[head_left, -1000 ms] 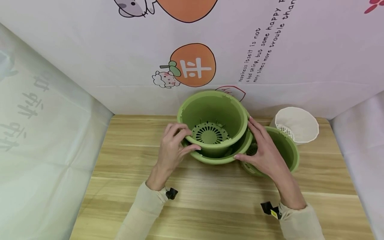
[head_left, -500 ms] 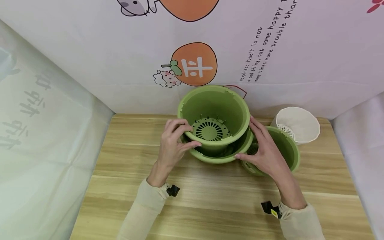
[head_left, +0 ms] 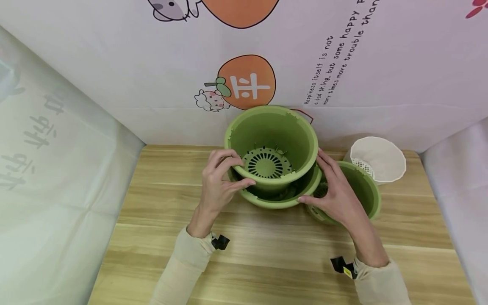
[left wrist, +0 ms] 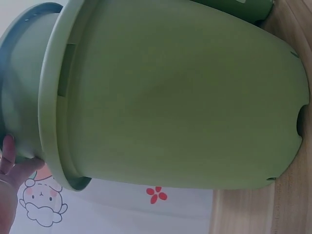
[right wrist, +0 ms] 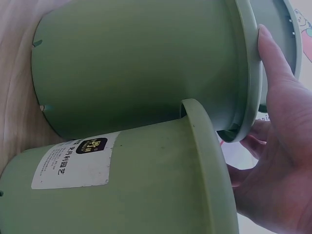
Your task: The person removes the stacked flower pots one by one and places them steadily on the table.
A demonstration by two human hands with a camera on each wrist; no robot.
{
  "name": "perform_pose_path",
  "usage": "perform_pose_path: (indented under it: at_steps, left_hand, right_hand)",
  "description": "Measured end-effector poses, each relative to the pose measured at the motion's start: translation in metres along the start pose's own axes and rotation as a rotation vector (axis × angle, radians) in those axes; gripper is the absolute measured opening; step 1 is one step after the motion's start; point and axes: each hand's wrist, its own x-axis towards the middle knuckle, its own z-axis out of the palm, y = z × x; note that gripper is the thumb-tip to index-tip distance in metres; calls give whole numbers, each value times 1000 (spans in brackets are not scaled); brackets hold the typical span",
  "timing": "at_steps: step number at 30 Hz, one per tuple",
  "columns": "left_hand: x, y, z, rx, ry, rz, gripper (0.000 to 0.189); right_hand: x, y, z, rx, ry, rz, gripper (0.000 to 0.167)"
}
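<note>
A green plastic flowerpot with a slotted bottom sits partly inside a second green flowerpot, its rim raised above the outer one's. My left hand grips the inner pot's rim at the near left, fingers over the edge and thumb below it. At the right, my right hand holds the outer pot's rim. In the right wrist view its thumb lies on that rim, with the other fingers on the far side. The outer pot's wall fills most of the left wrist view.
A third green flowerpot, with a white label, stands against the outer pot's right side. Behind it, a white pot leans beside the back wall. Everything stands on a wood-grain table.
My left hand has raised the inner pot a little out of the outer one, its rim moving up and back. My right hand keeps its place on the outer pot's rim.
</note>
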Motion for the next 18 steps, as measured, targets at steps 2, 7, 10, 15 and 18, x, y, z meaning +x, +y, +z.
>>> perform_pose_path:
  at_steps: [2, 7, 10, 15, 18]
  left_hand:
    - [1, 1, 0, -14, 6, 0, 58]
    - [3, 2, -1, -27, 20, -2, 58]
    - [4, 3, -1, -34, 26, -7, 57]
    - [6, 5, -3, -63, 43, -4, 56]
    - [8, 7, -5, -75, 55, 17, 56]
  right_hand:
    - [0, 0, 0, 0, -2, 2, 117]
    - [-1, -1, 1, 1, -11, 11, 118]
    - [-1, -1, 1, 2, -15, 21, 119]
    - [-1, -1, 0, 0, -14, 26, 119]
    - [0, -1, 0, 1, -15, 27, 119]
